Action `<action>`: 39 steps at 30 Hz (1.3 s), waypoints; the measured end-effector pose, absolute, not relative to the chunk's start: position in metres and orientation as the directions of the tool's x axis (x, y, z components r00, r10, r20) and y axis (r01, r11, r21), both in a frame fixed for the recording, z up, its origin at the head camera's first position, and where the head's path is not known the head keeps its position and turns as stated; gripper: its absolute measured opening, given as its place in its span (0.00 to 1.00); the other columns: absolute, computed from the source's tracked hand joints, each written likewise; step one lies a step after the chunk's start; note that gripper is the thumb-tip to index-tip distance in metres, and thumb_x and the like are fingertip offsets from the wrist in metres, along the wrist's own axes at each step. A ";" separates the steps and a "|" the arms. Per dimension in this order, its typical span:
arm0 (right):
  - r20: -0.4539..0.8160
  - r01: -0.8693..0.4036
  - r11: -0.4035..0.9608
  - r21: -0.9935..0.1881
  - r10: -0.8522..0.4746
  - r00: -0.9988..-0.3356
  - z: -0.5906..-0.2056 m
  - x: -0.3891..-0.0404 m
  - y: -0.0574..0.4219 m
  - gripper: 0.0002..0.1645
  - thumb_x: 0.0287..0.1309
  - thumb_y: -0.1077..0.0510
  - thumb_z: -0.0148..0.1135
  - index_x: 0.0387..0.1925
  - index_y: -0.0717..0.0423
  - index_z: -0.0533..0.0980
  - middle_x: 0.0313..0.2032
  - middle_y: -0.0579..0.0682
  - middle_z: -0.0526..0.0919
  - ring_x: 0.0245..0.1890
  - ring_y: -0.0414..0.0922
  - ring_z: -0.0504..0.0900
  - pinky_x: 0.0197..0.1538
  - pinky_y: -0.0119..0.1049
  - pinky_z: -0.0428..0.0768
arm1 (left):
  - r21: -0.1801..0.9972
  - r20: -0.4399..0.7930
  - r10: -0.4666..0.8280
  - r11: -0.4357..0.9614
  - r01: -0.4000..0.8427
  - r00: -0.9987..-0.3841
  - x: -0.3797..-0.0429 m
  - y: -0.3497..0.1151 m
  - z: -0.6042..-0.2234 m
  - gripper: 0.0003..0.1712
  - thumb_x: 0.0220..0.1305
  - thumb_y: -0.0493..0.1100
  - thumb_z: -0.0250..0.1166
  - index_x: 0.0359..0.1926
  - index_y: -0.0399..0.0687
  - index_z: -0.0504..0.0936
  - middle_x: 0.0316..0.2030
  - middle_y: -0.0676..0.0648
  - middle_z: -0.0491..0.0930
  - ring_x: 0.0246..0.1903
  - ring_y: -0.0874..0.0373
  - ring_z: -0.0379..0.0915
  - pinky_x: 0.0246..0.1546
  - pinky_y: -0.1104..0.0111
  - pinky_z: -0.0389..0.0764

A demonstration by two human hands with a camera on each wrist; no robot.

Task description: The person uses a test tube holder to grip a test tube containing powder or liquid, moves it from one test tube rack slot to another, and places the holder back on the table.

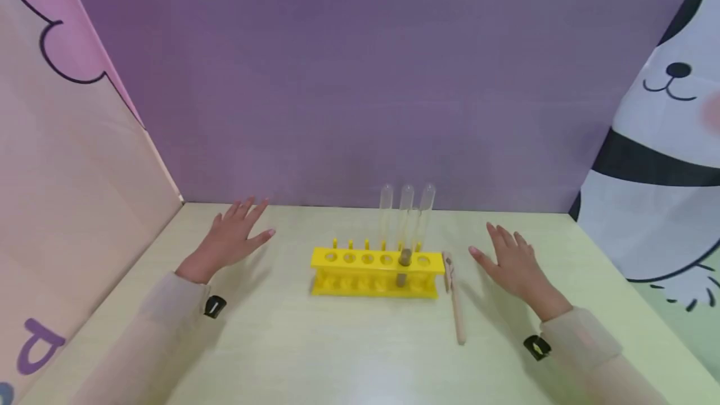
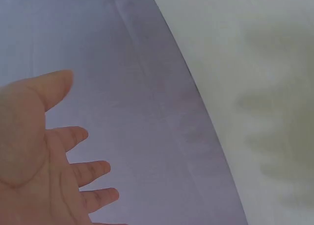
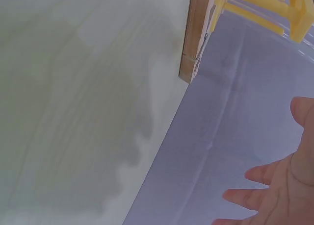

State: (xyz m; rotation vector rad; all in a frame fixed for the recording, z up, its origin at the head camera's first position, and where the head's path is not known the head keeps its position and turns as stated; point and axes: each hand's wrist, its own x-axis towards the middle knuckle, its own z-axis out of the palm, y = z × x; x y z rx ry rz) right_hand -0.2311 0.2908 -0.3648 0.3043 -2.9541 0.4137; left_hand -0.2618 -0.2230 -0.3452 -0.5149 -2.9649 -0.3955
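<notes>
My left hand [image 1: 227,239] hovers over the table's left side, fingers straight and spread, holding nothing. On the opposite side my right hand [image 1: 514,270] is held the same way, nearest to a wooden test tube clamp [image 1: 457,308] lying on the table. Between the hands stands a yellow test tube rack [image 1: 349,264]. Three clear glass test tubes [image 1: 385,208] stand upside down along its back row of pegs. A dark grey cylindrical piece [image 1: 405,258] sits in one hole near the right end; its kind is unclear. The right wrist view shows part of the clamp [image 3: 196,29] and rack [image 3: 265,2].
The pale wood-grain table [image 1: 270,342] ends at a purple backdrop [image 1: 360,80]. A printed panel [image 1: 73,192] borders the left, and another with a panda figure [image 1: 658,205] the right. Dark bands with small square pieces [image 1: 215,306] sit at the wrists.
</notes>
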 end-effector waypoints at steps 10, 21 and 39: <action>0.079 -0.199 0.933 -0.299 -0.183 -0.980 -0.366 -0.231 0.282 0.48 0.67 0.35 0.41 0.67 0.73 0.49 0.63 0.77 0.55 0.59 0.74 0.55 0.57 0.68 0.59 | 0.264 0.144 0.382 0.874 0.407 -0.913 -0.262 -0.215 -0.352 0.49 0.59 0.52 0.65 0.72 0.41 0.48 0.70 0.30 0.46 0.66 0.29 0.43 0.58 0.32 0.49; -0.043 -0.178 0.927 -0.330 -0.203 -0.978 -0.370 -0.240 0.268 0.50 0.65 0.31 0.40 0.63 0.75 0.55 0.57 0.77 0.64 0.54 0.71 0.67 0.54 0.62 0.67 | 0.471 0.116 0.478 0.746 0.472 -0.871 -0.253 -0.186 -0.354 0.55 0.50 0.46 0.74 0.72 0.42 0.50 0.70 0.36 0.53 0.67 0.38 0.49 0.64 0.44 0.54; -0.244 -0.141 0.945 -0.294 -0.217 -0.945 -0.378 -0.243 0.248 0.25 0.67 0.42 0.45 0.32 0.61 0.70 0.24 0.51 0.72 0.23 0.45 0.69 0.27 0.37 0.67 | 0.607 0.034 0.533 0.661 0.441 -0.846 -0.246 -0.164 -0.370 0.41 0.55 0.47 0.70 0.67 0.43 0.62 0.60 0.39 0.70 0.59 0.42 0.65 0.56 0.48 0.68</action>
